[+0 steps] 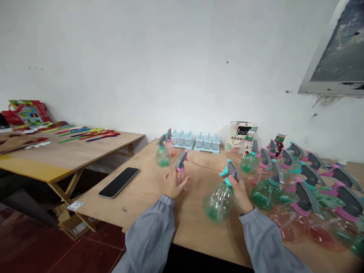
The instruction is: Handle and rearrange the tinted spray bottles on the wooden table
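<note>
My left hand [174, 184] is closed round a small pink spray bottle [182, 171] with a grey trigger head, standing on the wooden table [148, 197]. My right hand [240, 191] grips the neck of a green-tinted spray bottle [219, 201] with a teal collar, tilted toward me just above the tabletop. Both arms wear grey sleeves. Behind my left hand stand a green spray bottle [163, 153] and a pink one [171, 146].
Several green and pink spray bottles [298, 189] crowd the table's right side. Pale blue ice-lolly moulds [196, 142] and a small white carton [240, 137] line the back edge. A black phone [118, 182] lies at the left. A second table [57, 155] with coloured sticks stands farther left.
</note>
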{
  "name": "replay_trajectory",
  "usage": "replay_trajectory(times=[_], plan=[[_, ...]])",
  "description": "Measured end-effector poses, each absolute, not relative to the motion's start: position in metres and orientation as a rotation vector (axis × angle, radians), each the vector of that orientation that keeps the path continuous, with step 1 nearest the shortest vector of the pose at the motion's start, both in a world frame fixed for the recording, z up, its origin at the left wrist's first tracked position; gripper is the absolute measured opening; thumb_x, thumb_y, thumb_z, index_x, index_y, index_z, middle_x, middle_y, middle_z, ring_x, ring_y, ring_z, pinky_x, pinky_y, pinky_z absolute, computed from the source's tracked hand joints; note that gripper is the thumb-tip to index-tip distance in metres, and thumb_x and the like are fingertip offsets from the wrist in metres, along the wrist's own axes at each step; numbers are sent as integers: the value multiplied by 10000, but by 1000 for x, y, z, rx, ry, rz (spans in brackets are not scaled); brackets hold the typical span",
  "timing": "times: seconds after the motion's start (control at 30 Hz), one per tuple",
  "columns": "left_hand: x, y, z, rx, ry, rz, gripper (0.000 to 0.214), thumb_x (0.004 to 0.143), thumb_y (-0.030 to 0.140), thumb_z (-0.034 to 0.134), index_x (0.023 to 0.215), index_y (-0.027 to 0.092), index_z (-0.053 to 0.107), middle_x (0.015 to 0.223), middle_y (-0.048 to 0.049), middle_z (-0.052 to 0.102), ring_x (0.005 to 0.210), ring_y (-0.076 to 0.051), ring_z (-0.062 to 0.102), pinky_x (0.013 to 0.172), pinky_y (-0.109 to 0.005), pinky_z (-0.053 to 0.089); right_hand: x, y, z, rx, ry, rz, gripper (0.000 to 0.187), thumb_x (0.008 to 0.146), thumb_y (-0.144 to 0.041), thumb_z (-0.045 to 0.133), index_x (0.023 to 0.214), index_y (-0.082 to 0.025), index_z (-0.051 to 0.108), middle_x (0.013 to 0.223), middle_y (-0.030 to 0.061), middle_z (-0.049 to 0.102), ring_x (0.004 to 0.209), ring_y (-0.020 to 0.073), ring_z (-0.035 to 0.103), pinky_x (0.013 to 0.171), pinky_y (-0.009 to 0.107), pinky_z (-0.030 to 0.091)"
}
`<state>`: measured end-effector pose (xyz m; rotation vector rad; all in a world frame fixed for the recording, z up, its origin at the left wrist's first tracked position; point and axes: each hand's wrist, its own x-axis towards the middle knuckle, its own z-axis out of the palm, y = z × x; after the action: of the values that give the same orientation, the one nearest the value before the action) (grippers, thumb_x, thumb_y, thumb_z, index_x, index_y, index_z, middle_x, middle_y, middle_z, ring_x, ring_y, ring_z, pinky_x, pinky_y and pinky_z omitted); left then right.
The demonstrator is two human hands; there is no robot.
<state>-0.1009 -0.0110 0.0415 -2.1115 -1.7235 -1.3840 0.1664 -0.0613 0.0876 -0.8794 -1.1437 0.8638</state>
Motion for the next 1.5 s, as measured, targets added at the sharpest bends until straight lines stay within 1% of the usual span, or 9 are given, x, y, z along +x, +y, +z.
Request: replay_trajectory(times=[0.2, 0.33, 0.47, 0.63, 0.8, 1.07, 1.2, 1.4, 1.5], plan=[[-101, -11, 42, -2125, -1731, -1394, 397, 850, 494, 605, 1122, 210, 551, 1074, -109, 713, 1030, -298, 672, 907, -434, 466, 162, -54, 86, -1075, -1279, 516, 586, 722, -570, 752, 1180, -220, 644, 1080, 100, 720, 1025, 297, 653, 998, 524, 470], [-101, -11, 42, -2128, -1712, -1414, 418, 852, 506, 598, 1148, 216, 546, 1073, -103, 709, 1060, -295, 666, 907, -422, 473, 157, -40, 58, -1105, -1382, 379, 979, 619, -569, 827, 1433, -218, 411, 1437, 172, 516, 1340, 346, 475, 1135, 568, 335], [-101, -11, 43, -2130, -1719, -1407, 406, 845, 495, 612, 1131, 215, 542, 1057, -103, 711, 1037, -305, 674, 897, -433, 473, 165, -7, 26, -1191, -1389, 231, 1086, 629, -676, 755, 1447, -129, 297, 1486, 263, 408, 1373, 369, 430, 1128, 565, 331], [-101, -12, 42, -2123, -1707, -1395, 393, 857, 495, 603, 1129, 216, 545, 1003, -91, 712, 1000, -293, 680, 882, -420, 481, 187, 42, 20, -1378, -1153, 71, 1131, 608, -800, 639, 1368, -33, 305, 1370, 346, 462, 1278, 402, 494, 1029, 537, 417], [-101, -10, 39, -2094, -1695, -1411, 391, 856, 503, 602, 1119, 219, 546, 1009, -90, 703, 993, -287, 674, 862, -411, 485, 201, 73, 24, -1485, -1071, 11, 1026, 671, -731, 611, 1367, -18, 369, 1381, 351, 458, 1341, 445, 402, 1091, 580, 303], [-102, -8, 37, -2130, -1619, -1481, 422, 848, 488, 617, 1149, 205, 530, 997, -96, 695, 981, -289, 686, 830, -408, 518, 212, 94, 33, -1523, -969, 48, 1046, 730, -663, 594, 1405, 73, 284, 1440, 414, 360, 1385, 481, 328, 1111, 592, 263], [-104, -10, 39, -2195, -1629, -1523, 484, 847, 502, 617, 1206, 188, 531, 1060, -120, 695, 1043, -302, 669, 878, -432, 515, 207, 76, 28, -1471, -961, 93, 1038, 729, -675, 600, 1419, 26, 269, 1479, 375, 327, 1417, 444, 287, 1143, 584, 242], [-88, -27, 43, -2519, -1523, -1558, 422, 1024, 392, 265, 1307, 225, 530, 1248, -102, 668, 1192, -233, 610, 1020, -433, 464, 162, 12, 19, -1298, -1200, 287, 736, 808, -683, 534, 1335, -172, 480, 1400, 186, 528, 1349, 316, 456, 1145, 502, 335], [-63, -46, 44, -2651, -1403, -1414, 437, 1027, 398, 258, 1326, 229, 527, 1272, -115, 652, 1216, -247, 588, 1037, -461, 440, 135, -16, 31, -1022, -1442, 510, 779, 764, -656, 648, 1389, -229, 466, 1458, 127, 506, 1397, 279, 427, 1174, 472, 316]])
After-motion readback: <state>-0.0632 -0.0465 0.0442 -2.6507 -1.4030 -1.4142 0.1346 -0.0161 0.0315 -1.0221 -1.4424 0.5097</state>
